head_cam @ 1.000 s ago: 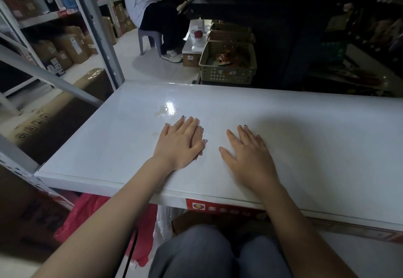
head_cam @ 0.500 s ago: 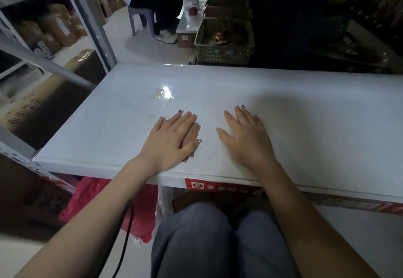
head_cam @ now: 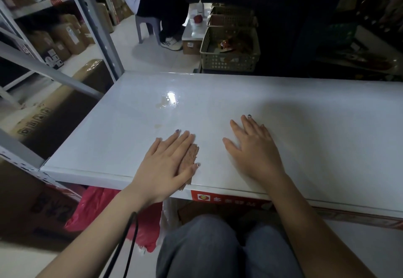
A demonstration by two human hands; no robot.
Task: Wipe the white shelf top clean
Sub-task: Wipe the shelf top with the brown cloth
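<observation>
The white shelf top [head_cam: 305,147] stretches across the view in front of me. My left hand [head_cam: 165,164] lies flat on a small brown cloth [head_cam: 190,158] near the shelf's front edge, pressing it down; only the cloth's right side shows past my fingers. My right hand [head_cam: 255,147] rests flat on the bare shelf to the right, fingers spread, holding nothing. A wet spill [head_cam: 166,102] glints further back, and a smaller yellowish spot [head_cam: 158,126] lies just beyond my left fingertips.
A grey metal rack post [head_cam: 96,25] rises at the shelf's back left corner, with cardboard boxes [head_cam: 54,112] beside it. Behind the shelf stand plastic baskets [head_cam: 231,49] and a seated person [head_cam: 157,1] on a stool. A red bag [head_cam: 113,219] lies under the shelf.
Both hands stay flat on the shelf. The left hand with the cloth has slid slightly toward the front edge. The camera view has shifted a little.
</observation>
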